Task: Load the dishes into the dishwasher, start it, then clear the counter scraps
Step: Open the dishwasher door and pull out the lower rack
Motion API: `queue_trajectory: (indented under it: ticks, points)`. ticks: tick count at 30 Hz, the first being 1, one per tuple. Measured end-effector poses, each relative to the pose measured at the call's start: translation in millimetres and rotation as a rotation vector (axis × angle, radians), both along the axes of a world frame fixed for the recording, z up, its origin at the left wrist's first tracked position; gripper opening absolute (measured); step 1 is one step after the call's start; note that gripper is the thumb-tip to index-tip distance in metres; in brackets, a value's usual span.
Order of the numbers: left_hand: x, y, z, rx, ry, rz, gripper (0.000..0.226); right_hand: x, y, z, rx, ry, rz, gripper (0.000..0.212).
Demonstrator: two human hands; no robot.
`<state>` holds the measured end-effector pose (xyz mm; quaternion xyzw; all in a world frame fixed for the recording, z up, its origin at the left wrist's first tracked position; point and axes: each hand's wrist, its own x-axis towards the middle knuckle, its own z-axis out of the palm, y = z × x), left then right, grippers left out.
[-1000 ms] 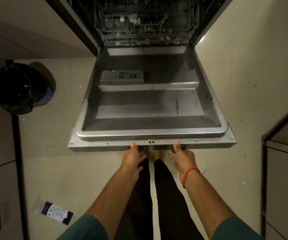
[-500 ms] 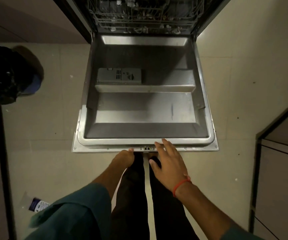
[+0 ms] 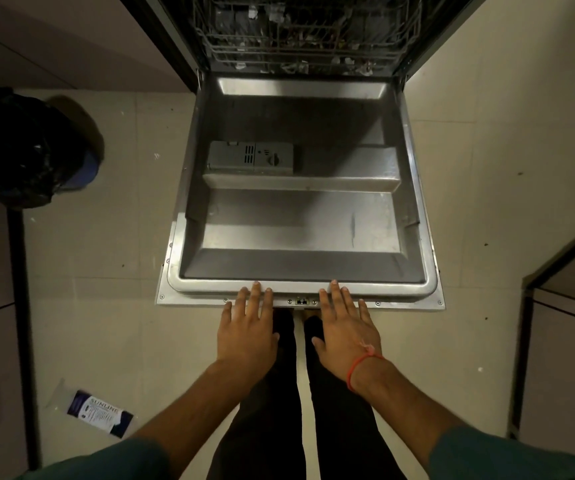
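A: Where is the dishwasher door (image 3: 299, 216) sitting?

B: It is lying fully lowered over the floor, with the loaded lower rack (image 3: 303, 36) sitting inside the tub behind it.

A: Hand condition?

B: The left hand (image 3: 248, 327) and right hand (image 3: 346, 329) are resting flat, fingers straight and spread, fingertips touching the door's front rim on either side of the latch (image 3: 302, 301), gripping nothing.

Left hand (image 3: 248, 329) now lies flat, seemingly atop door (image 3: 299, 216) edge.

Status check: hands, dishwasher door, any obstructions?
Left hand and right hand open, fingertips over door edge. Dishwasher door fully down, rack loaded. Nothing blocking door.
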<state>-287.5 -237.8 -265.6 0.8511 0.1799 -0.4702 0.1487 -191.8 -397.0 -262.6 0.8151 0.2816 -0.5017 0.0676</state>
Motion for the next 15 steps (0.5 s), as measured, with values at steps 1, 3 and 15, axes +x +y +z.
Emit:
queue_trajectory:
  ticks: [1, 3, 15]
  points:
    - [-1.2, -3.4, -2.0, 0.012, 0.031, -0.027, 0.085, -1.5, 0.2, -0.3, -0.003, 0.006, -0.003, 0.085]
    - [0.8, -8.6, -4.9, 0.023, 0.091, -0.054, 0.09, -4.1, -0.2, -2.6, -0.014, 0.025, -0.003, 0.088]
    - [13.7, 1.2, -68.1, -0.155, 0.332, -0.047, 0.091, 0.4, -4.7, -67.5, -0.15, 0.184, 0.031, 0.087]
